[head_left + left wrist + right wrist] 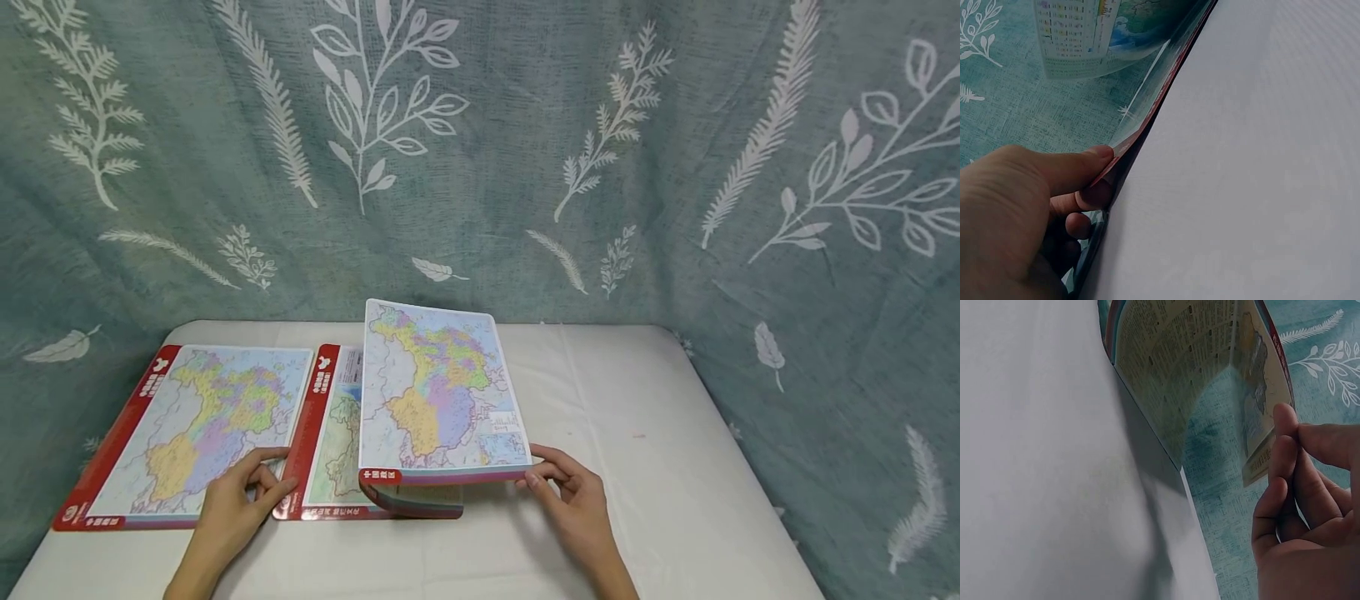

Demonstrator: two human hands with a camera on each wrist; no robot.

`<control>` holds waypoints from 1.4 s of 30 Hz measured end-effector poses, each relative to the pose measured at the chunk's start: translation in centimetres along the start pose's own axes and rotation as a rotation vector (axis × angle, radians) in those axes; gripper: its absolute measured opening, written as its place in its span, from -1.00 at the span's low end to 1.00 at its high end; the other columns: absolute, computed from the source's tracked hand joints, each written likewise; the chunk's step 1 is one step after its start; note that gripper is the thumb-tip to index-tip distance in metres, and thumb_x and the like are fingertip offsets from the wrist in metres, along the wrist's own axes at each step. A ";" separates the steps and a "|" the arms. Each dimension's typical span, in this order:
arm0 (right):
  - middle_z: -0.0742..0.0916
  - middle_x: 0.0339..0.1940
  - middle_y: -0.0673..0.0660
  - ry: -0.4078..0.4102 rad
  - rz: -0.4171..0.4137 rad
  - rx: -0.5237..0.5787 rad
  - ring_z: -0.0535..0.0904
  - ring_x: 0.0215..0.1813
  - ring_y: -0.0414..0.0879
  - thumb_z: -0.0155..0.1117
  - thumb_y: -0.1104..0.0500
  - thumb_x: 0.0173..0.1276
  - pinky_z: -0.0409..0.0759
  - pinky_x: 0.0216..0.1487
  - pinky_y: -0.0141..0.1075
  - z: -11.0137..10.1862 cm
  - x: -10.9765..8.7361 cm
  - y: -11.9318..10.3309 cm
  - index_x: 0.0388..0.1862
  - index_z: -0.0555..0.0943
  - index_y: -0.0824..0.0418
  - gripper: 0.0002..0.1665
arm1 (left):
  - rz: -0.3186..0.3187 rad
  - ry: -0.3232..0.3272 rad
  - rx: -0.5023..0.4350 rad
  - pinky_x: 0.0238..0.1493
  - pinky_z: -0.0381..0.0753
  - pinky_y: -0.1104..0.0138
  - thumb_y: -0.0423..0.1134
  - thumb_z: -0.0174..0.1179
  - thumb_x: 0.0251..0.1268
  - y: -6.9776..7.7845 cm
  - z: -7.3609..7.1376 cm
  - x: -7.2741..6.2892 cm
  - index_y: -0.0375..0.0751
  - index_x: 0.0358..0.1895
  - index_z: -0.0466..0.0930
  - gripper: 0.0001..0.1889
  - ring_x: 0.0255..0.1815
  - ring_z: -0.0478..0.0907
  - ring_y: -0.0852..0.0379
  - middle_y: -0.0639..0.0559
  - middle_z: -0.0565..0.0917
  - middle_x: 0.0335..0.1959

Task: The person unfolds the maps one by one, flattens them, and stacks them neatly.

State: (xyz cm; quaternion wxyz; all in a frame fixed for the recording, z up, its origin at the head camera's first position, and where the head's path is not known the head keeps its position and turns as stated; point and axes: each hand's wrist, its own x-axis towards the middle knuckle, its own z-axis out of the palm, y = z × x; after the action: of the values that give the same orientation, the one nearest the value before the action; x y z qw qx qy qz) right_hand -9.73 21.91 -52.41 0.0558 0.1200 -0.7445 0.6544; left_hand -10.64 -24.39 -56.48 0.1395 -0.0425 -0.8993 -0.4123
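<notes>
On the white table lies a folding map (337, 433) with a red strip down its left side. Its lifted panel (435, 383) is curved over toward the left, a multicolored map on the face toward me. At its near right corner my right hand (570, 500) pinches the panel between thumb and fingers. My left hand (228, 508) pinches the map's red left edge near the bottom corner; the left wrist view shows the thumb (1085, 165) on top. A printed underside (1166, 369) shows in the right wrist view. Part of the lower panel is hidden.
A second, similar map (202, 442) with a red strip lies flat at the left, close beside the first. The white tabletop (645, 467) extends to the right. A green leaf-patterned cloth (495, 167) hangs behind and around the table.
</notes>
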 end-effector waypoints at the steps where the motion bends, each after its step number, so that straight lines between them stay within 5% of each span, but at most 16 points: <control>1: 0.84 -0.31 0.26 0.003 -0.001 0.002 0.80 -0.08 -0.06 0.37 0.35 0.48 0.58 0.24 -0.42 -0.1 -0.1 0.0 0.30 0.60 0.34 -0.56 | 0.003 -0.001 -0.004 -0.35 0.26 0.43 -0.27 0.58 0.18 0.0 0.0 0.0 -0.14 0.08 0.70 -0.60 -0.58 0.31 0.38 0.32 0.49 -0.66; 24: 0.83 -0.19 0.33 0.043 0.133 -0.047 0.82 -0.10 -0.03 0.34 0.26 0.53 0.66 0.16 -0.38 -4.7 -0.8 2.0 0.34 0.57 0.38 -0.53 | -0.008 -0.019 -0.008 -0.35 0.26 0.43 -0.26 0.56 0.20 0.2 0.4 0.0 -0.14 0.11 0.69 -0.58 -0.57 0.32 0.37 0.32 0.53 -0.65; 33: 0.83 -0.19 0.32 0.075 0.166 -0.049 0.82 -0.11 -0.01 0.38 0.24 0.50 0.68 0.13 -0.37 -5.0 -0.2 1.5 0.30 0.59 0.38 -0.54 | 0.026 -0.007 -0.011 -0.36 0.26 0.43 -0.30 0.57 0.17 0.3 0.4 0.5 -0.17 0.12 0.69 -0.56 -0.58 0.32 0.36 0.33 0.53 -0.65; 42: 0.83 -0.23 0.30 0.122 0.182 -0.034 0.81 -0.16 -0.03 0.38 0.25 0.50 0.68 0.10 -0.38 -5.3 -0.3 1.9 0.28 0.62 0.36 -0.57 | -0.015 -0.009 0.023 -0.35 0.24 0.42 -0.27 0.57 0.18 0.2 -0.2 0.2 -0.13 0.13 0.70 -0.56 -0.56 0.31 0.37 0.30 0.53 -0.65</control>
State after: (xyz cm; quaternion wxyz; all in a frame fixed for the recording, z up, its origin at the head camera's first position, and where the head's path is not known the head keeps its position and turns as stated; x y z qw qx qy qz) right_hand -10.35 27.43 -53.59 0.0432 0.0110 -0.7587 0.6499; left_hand -10.79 -24.43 -56.13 0.1331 -0.0361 -0.9049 -0.4026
